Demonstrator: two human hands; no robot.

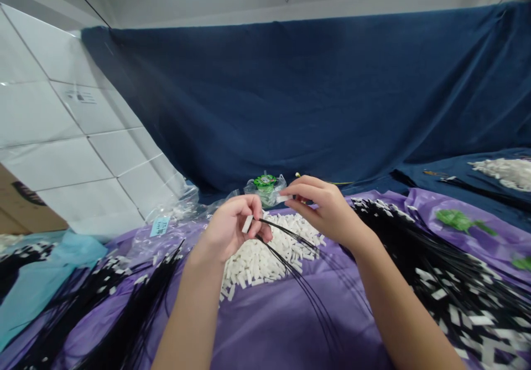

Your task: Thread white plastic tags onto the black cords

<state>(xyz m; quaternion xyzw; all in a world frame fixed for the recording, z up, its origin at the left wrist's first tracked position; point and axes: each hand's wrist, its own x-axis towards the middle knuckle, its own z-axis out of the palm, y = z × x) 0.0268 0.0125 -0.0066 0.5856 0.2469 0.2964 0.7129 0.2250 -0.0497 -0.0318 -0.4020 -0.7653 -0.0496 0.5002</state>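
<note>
My left hand (238, 223) is closed around several thin black wires (296, 273), whose loose lengths trail down to the right. A white plastic piece (248, 224) sits at the fingers of that hand, by the wire ends. Between thumb and fingertips, my right hand (319, 201) pinches another small white plastic piece (284, 198), held a little apart from the left hand. Below both hands lies a heap of similar white pieces (265, 256) on purple sheeting (269, 326).
Bundles of black wires with white ends lie at the right (398, 237) and at the left (141, 309). Behind the heap stands a green round object (264, 181) in clear plastic. Stacked white boxes (74, 154) rise at left; a dark blue cloth (290, 99) hangs behind.
</note>
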